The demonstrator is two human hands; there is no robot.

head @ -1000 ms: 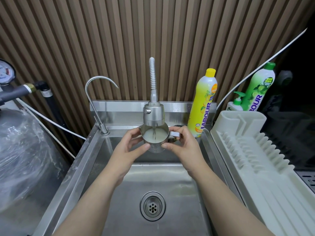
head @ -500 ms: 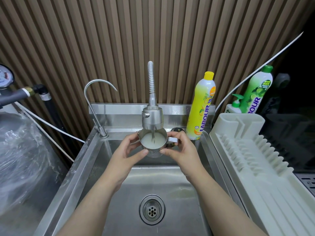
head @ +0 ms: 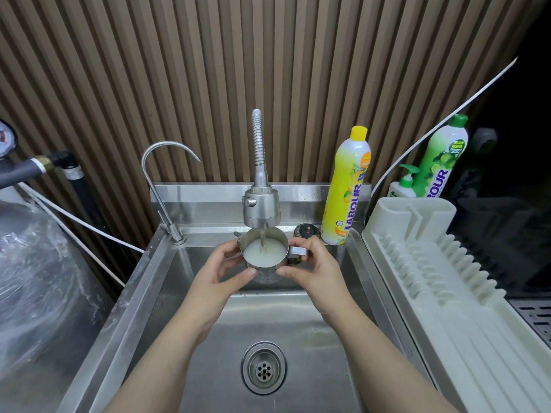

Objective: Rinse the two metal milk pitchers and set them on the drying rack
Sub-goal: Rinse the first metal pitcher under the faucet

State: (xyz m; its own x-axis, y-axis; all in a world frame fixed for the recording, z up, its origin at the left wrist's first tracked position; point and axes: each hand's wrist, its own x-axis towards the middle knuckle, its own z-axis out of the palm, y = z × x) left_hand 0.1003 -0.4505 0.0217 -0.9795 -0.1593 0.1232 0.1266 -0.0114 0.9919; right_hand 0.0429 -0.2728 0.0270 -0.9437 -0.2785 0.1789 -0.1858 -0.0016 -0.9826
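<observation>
Rinsing the first metal milk pitcher (head: 264,260) looks to be the step in hand: it is held upright over the sink (head: 298,338), directly under the faucet head (head: 261,211), whose thin stream falls into cloudy white water filling it. The left hand (head: 222,271) wraps its body and the right hand (head: 310,268) grips the handle side. Next, probably, tip it out, then carry it right to the empty drying rack (head: 432,263). No second pitcher is visible.

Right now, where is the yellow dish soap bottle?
In the head view, the yellow dish soap bottle stands upright on the sink's back right corner, just left of the white drying rack.
</observation>
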